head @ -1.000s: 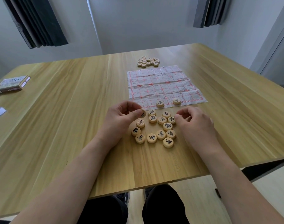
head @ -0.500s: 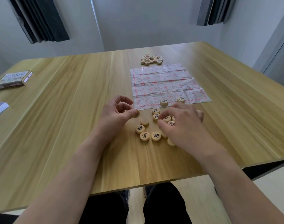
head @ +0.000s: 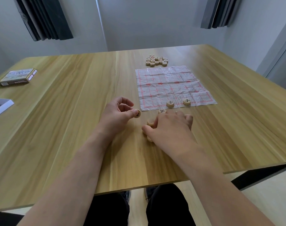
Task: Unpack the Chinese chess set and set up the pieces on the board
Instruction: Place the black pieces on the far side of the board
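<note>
A creased paper board [head: 173, 85] with a red grid lies on the wooden table [head: 74, 111]. Two black-marked wooden pieces [head: 170, 103] [head: 186, 101] stand on its near edge. My left hand [head: 116, 115] pinches one round piece [head: 137, 113] between thumb and fingers, left of the board's near corner. My right hand [head: 170, 128] lies palm down over the near pile of black pieces [head: 150, 122] and hides most of them; a few peek out at its edges. A pile of red pieces [head: 156, 60] sits beyond the board's far edge.
The chess set's box [head: 17, 77] lies at the far left of the table. A white tray-like lid [head: 0, 105] pokes in at the left edge. The table's near edge runs just above my knees.
My right hand has slid left and down over the near pile, covering it. My left hand has lifted one piece off the table and drawn it slightly left.
</note>
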